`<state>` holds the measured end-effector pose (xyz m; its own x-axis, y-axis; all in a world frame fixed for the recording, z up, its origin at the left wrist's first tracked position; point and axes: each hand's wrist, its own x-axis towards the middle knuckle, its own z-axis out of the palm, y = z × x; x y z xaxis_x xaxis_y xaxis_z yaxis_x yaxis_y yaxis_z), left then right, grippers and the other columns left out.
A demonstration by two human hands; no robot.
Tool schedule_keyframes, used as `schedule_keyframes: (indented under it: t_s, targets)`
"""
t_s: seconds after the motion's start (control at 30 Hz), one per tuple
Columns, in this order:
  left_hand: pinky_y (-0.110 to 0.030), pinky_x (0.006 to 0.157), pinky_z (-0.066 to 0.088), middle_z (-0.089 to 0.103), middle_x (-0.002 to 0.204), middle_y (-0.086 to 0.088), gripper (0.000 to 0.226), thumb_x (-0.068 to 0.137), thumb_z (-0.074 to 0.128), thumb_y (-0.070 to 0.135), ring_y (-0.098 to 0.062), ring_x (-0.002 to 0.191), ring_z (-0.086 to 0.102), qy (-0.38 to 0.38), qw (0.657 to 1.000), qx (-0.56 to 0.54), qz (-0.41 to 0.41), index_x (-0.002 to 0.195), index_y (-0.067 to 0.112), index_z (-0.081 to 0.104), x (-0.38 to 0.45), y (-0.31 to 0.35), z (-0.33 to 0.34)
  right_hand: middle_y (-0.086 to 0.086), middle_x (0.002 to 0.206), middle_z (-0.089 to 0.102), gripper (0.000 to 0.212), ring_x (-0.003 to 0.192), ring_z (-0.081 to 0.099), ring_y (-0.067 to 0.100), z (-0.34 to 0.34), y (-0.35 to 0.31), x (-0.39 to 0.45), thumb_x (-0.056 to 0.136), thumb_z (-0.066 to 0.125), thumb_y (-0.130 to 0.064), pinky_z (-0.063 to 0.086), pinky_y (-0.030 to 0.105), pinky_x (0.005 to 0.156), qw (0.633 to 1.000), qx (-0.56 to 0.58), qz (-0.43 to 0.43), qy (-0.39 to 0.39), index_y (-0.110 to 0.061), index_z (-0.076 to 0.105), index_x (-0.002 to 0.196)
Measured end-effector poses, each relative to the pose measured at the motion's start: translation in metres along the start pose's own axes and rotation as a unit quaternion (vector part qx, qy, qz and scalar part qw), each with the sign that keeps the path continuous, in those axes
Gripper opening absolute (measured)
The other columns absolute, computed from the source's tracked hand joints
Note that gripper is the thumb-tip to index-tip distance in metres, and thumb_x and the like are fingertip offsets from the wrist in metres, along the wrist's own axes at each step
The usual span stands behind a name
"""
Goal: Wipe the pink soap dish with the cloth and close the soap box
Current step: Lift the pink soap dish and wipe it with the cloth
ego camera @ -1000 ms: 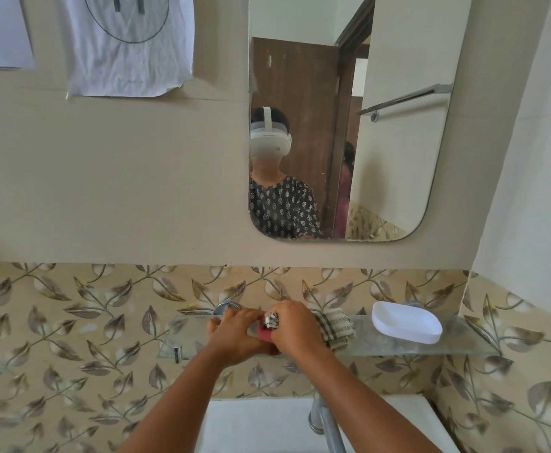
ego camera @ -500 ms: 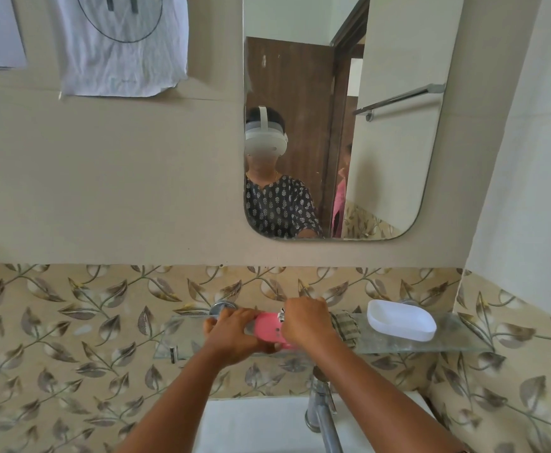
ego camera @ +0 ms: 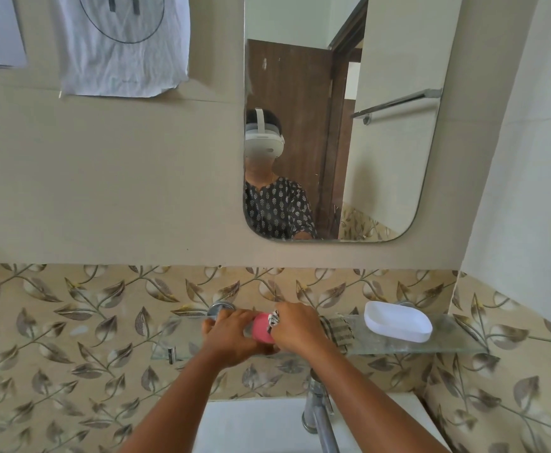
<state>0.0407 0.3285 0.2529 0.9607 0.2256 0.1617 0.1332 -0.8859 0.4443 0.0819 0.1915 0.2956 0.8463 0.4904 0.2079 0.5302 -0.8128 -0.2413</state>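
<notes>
Now I see the left hand (ego camera: 231, 338) grasping the round pink plastic soap dish (ego camera: 262, 329), while the right hand (ego camera: 295, 328) clenches the checked cloth (ego camera: 338, 331) against it.

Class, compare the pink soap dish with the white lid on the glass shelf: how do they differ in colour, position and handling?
The pink soap dish is held between the left hand and the right hand, tilted; the white lid lies flat on the glass shelf, untouched. The dish is mostly hidden, the lid fully visible. Both look rounded.
</notes>
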Motion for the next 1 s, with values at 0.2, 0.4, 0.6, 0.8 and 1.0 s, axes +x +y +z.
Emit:
schedule_keyframes:
  t_s: [0.2,0.4,0.6,0.8,1.0]
  targets:
    - [-0.042,0.105,0.016,0.039,0.148,0.012,0.107,0.046,0.040,0.088,-0.015,0.134,0.025,-0.012,1.000,0.021,0.008,0.141,0.041,0.034,-0.001,0.001,-0.001,-0.003,0.083,0.064,0.013,0.073,0.062,0.013,-0.012,0.012,0.008,0.086,0.059,-0.009,0.052,0.028,0.059,0.958,0.270,0.088,-0.035,-0.017,0.064,0.095]
    - [-0.045,0.112,0.012,0.032,0.153,0.004,0.143,0.025,0.020,0.101,-0.022,0.143,0.016,-0.044,0.998,0.036,-0.001,0.150,0.034,0.010,-0.003,0.004,-0.005,0.011,0.093,0.071,0.018,0.075,0.069,0.022,-0.044,0.031,0.002,0.084,0.068,-0.008,0.057,0.029,0.060,0.796,0.586,0.150,0.025,-0.012,0.063,0.101]
    - [-0.047,0.113,0.018,0.033,0.153,0.003,0.121,0.050,0.044,0.093,-0.023,0.141,0.026,0.026,0.998,-0.053,-0.035,0.150,0.031,0.015,-0.007,0.006,-0.005,0.007,0.089,0.076,0.019,0.084,0.072,0.026,-0.085,0.059,0.003,0.077,0.075,-0.008,0.057,0.044,0.082,0.759,0.630,0.109,0.125,-0.014,0.071,0.094]
    - [-0.020,0.077,0.049,0.064,0.110,0.004,0.061,0.075,0.066,0.050,-0.007,0.098,0.062,0.055,0.878,-0.465,0.099,0.127,0.020,0.054,-0.004,0.062,-0.056,0.010,0.103,0.070,0.009,0.094,0.067,0.022,-0.113,0.056,-0.004,0.084,0.068,-0.010,0.055,0.035,0.085,0.793,0.599,-0.067,0.093,-0.016,0.068,0.091]
    - [-0.023,0.056,0.047,0.067,0.068,-0.007,0.023,0.080,0.068,0.026,-0.012,0.056,0.059,-0.001,0.865,-0.483,0.137,0.082,0.003,0.066,0.006,0.086,-0.077,-0.008,0.093,0.071,0.013,0.084,0.064,0.001,-0.110,0.069,-0.008,0.082,0.072,-0.029,0.047,0.012,0.069,0.912,0.354,-0.069,0.196,-0.022,0.070,0.093]
